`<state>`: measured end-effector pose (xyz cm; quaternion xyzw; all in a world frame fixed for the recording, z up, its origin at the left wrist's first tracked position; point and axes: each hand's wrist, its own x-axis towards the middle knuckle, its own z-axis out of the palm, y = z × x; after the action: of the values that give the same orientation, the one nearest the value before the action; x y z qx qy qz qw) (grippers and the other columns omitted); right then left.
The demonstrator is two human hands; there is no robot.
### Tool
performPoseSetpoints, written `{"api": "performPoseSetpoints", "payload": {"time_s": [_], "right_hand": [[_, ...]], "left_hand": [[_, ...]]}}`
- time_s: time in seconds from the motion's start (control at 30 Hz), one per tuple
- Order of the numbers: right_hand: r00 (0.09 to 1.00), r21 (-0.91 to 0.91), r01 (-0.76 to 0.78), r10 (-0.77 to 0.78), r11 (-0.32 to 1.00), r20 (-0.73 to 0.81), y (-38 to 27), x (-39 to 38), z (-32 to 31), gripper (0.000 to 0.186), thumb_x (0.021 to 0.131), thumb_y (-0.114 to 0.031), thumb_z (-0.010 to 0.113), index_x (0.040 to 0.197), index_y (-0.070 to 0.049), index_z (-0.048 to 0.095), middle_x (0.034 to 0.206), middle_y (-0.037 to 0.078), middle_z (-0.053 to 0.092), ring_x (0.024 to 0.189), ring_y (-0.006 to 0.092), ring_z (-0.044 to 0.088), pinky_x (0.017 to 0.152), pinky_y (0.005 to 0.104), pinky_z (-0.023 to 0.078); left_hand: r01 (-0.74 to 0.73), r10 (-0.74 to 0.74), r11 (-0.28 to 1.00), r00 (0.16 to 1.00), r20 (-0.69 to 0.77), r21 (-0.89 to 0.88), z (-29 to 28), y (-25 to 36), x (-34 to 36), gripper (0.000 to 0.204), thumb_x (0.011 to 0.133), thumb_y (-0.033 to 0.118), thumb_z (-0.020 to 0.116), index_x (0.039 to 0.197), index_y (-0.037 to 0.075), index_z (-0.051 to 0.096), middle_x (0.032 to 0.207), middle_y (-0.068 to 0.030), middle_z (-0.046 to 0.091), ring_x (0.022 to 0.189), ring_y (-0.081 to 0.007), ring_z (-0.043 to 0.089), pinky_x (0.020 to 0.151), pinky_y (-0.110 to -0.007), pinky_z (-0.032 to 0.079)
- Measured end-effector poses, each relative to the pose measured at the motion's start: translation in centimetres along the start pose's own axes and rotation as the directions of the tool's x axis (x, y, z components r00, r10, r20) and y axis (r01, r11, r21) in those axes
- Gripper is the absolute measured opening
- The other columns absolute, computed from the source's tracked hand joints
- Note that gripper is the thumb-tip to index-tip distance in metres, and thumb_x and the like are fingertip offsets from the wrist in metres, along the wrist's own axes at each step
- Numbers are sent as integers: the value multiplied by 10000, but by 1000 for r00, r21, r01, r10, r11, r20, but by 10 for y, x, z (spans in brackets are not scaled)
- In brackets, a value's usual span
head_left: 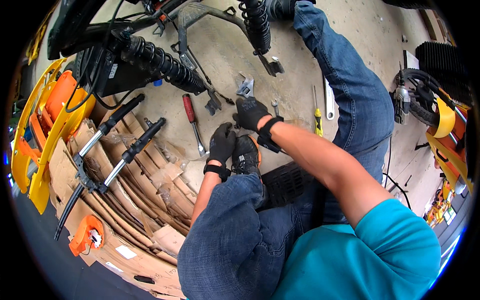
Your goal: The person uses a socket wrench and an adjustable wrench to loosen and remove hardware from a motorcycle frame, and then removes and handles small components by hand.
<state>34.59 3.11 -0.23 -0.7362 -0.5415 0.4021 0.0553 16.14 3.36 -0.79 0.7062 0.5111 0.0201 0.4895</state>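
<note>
Both of my hands wear black gloves and hover over the concrete floor in front of my black shoe (246, 154). My right hand (251, 113) points its bent fingers down just below a silver adjustable wrench (245, 86) and beside a small spanner (275, 106); whether it grips anything is hidden. Curled into a loose fist, my left hand (222, 142) sits close to the shoe, with nothing visible in it. A red-handled tool (190, 110) lies just left of both hands.
Black coil shock absorbers (162, 62) and a frame lie at the back. Two fork tubes (125, 145) rest on flattened cardboard (150, 200) at left, beside yellow and orange body panels (40, 135). A yellow-handled screwdriver (317, 120), a flat wrench (329, 102) and a power drill (401, 102) lie right.
</note>
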Motion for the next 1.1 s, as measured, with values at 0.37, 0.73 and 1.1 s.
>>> {"api": "performPoseSetpoints", "payload": {"time_s": [0.37,0.73,1.1], "right_hand": [[952,-3,-299,298,954,62,40,-48,3,248,847,-170,527,998,-25,660,1000,215,673,940,359,660,840,435,520],[950,-52,-309,306,950,-56,38,-69,20,338,782,-251,695,1029,-53,577,1030,221,639,967,392,637,821,470,513],[900,-52,-435,434,899,-30,26,-66,31,467,761,-156,692,1141,-55,441,1116,235,540,1010,432,605,805,506,510]], "left_hand": [[-14,19,999,995,-101,41,-8,-6,-20,324,831,159,608,1125,26,626,985,-169,682,854,-268,665,774,-350,522],[1,4,1000,961,-276,19,-17,-21,-39,262,799,132,579,1014,-2,648,898,-188,673,820,-319,653,749,-389,509],[254,-199,967,765,-613,4,-62,-50,-26,300,775,155,638,1045,25,638,997,-200,645,932,-344,618,831,-411,487]]}}
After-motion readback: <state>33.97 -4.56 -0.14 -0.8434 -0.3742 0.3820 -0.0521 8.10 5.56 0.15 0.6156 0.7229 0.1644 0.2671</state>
